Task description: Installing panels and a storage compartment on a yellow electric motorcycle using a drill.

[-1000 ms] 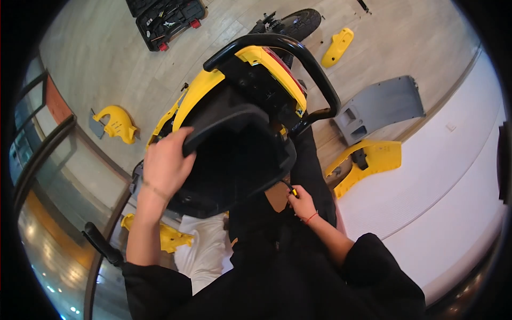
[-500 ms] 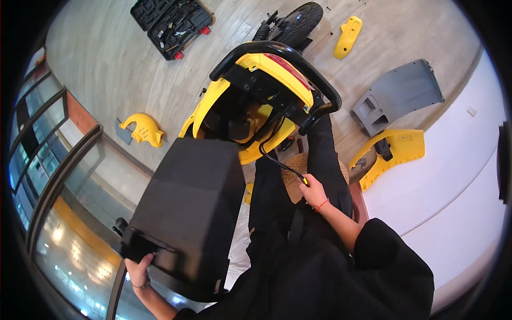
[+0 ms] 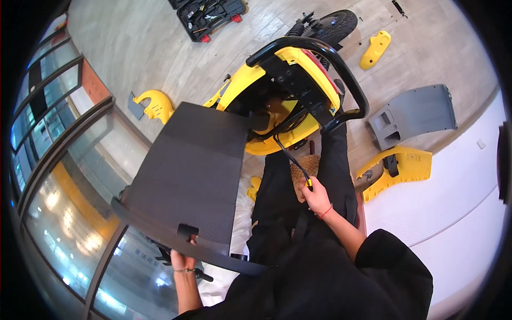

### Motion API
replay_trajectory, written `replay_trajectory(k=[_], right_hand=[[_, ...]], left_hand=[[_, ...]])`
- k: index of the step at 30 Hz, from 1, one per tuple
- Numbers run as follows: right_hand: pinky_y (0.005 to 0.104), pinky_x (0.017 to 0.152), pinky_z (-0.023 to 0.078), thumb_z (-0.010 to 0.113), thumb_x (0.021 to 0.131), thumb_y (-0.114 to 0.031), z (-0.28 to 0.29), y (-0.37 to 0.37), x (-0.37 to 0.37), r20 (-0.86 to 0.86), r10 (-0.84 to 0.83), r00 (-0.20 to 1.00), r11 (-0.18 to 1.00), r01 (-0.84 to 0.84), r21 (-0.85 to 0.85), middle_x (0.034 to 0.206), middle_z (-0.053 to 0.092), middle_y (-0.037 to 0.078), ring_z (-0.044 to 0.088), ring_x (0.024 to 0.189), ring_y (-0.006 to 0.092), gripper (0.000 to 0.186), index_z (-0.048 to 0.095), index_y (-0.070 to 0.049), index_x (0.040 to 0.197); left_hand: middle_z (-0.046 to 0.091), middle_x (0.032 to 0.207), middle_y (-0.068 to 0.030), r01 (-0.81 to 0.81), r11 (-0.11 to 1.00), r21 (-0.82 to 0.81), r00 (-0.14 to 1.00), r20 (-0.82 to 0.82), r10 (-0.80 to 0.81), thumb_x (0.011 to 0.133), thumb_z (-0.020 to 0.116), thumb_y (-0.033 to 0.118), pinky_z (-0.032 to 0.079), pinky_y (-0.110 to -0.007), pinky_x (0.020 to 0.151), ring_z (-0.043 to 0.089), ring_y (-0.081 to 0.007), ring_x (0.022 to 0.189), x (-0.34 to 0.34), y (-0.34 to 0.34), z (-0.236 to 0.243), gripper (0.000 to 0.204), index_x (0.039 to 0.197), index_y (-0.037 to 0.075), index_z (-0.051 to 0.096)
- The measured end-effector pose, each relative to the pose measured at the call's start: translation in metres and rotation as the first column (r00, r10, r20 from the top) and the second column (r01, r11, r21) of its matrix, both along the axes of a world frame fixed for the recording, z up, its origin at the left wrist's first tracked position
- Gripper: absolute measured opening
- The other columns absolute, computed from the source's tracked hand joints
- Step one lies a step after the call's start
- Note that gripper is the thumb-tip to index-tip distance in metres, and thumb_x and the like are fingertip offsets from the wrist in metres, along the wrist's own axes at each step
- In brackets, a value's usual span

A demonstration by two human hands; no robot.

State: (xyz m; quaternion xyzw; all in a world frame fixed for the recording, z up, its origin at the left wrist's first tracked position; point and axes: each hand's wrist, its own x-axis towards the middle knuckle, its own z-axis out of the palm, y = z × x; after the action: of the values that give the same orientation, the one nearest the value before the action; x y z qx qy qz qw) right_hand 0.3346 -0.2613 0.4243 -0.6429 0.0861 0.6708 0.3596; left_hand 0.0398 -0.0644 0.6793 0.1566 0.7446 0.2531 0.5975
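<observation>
My left hand (image 3: pixel 182 261) is at the near edge of a large dark grey, boxy plastic panel (image 3: pixel 186 170), gripping it beside a small cutout; some of its fingers are hidden under the edge. My right hand (image 3: pixel 318 197) is closed round a black cable (image 3: pixel 292 158) just behind its yellow-marked end (image 3: pixel 309 183). The cable runs up into the opened body of a yellow scooter (image 3: pixel 234 85). Over the scooter's tail curves a black grab rail (image 3: pixel 349 66). The panel's far corner overlaps the near left side of the body.
A black tool case (image 3: pixel 210 16) lies on the floor at far left. Loose yellow covers (image 3: pixel 376 49) and a grey panel (image 3: pixel 413 114) lie to the right, with a curved yellow shell (image 3: pixel 408 162) nearer. A yellow fender-like part (image 3: pixel 158 105) rests beside the windows (image 3: pixel 69 224).
The dark panel has tilted, showing its flat face and near flange. My left hand has shifted right along its near edge. My right hand still holds the cable; the view has swung left.
</observation>
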Motion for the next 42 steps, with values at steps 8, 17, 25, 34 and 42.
replay_trajectory(k=[8, 17, 25, 34, 42], right_hand=[[0.0251, 0.055, 0.045, 0.058, 0.084, -0.012, 0.010, 0.002, 0.002, 0.010, -0.040, 0.999, 0.998, 0.040, 0.045, 0.075, 0.058, 0.003, 0.054, 0.057, 0.0098, 0.027, 0.052, -0.001, 0.108], [0.0256, 0.058, 0.047, 0.053, 0.087, -0.011, 0.012, -0.015, 0.004, 0.106, 0.024, 0.994, 0.999, -0.026, 0.019, 0.080, 0.061, 0.005, 0.058, 0.060, 0.0110, 0.026, 0.049, 0.001, 0.110], [0.0220, 0.051, 0.041, 0.050, 0.091, -0.015, 0.004, -0.052, 0.021, -0.313, -0.352, 0.882, 0.935, 0.320, -0.150, 0.071, 0.055, 0.002, 0.049, 0.056, 0.0094, 0.018, 0.053, -0.002, 0.104], [0.0215, 0.051, 0.040, 0.052, 0.091, -0.015, 0.016, -0.054, 0.020, -0.509, -0.550, 0.662, 0.832, 0.491, -0.259, 0.072, 0.054, 0.004, 0.048, 0.059, 0.0098, 0.018, 0.055, -0.001, 0.102], [0.0218, 0.052, 0.041, 0.052, 0.091, -0.014, 0.015, -0.055, 0.014, -0.423, -0.475, 0.772, 0.880, 0.424, -0.214, 0.073, 0.055, 0.004, 0.049, 0.059, 0.0101, 0.018, 0.055, -0.001, 0.103]], left_hand=[[0.060, 0.114, -0.0113, -0.236, 0.934, -0.267, 0.920, 0.248, 0.303, 0.087, 0.052, 0.020, 0.044, -0.041, 0.096, 0.055, -0.0258, 0.109, 0.079, -0.045, 0.024, 0.029, 0.110, 0.002, 0.056], [0.054, 0.125, -0.0101, 0.038, 0.821, -0.569, 0.914, 0.352, 0.202, 0.089, 0.044, 0.026, 0.036, -0.040, 0.103, 0.052, -0.0247, 0.115, 0.123, -0.067, 0.032, 0.043, 0.125, 0.002, 0.048], [0.051, 0.129, -0.0084, 0.083, 0.868, -0.490, 0.815, 0.535, 0.224, 0.087, 0.053, 0.020, 0.025, -0.034, 0.111, 0.042, -0.0197, 0.125, 0.157, -0.082, -0.004, 0.042, 0.124, 0.000, 0.046], [0.054, 0.127, -0.0069, 0.118, 0.890, -0.440, 0.911, 0.404, 0.079, 0.090, 0.046, 0.025, 0.031, -0.040, 0.107, 0.043, -0.0227, 0.124, 0.161, -0.073, -0.004, 0.042, 0.126, 0.004, 0.048], [0.054, 0.126, -0.0126, -0.244, 0.752, -0.612, 0.646, 0.476, 0.597, 0.088, 0.052, 0.011, 0.031, -0.034, 0.108, 0.045, -0.0179, 0.124, 0.181, -0.056, -0.059, 0.033, 0.117, -0.005, 0.052]])
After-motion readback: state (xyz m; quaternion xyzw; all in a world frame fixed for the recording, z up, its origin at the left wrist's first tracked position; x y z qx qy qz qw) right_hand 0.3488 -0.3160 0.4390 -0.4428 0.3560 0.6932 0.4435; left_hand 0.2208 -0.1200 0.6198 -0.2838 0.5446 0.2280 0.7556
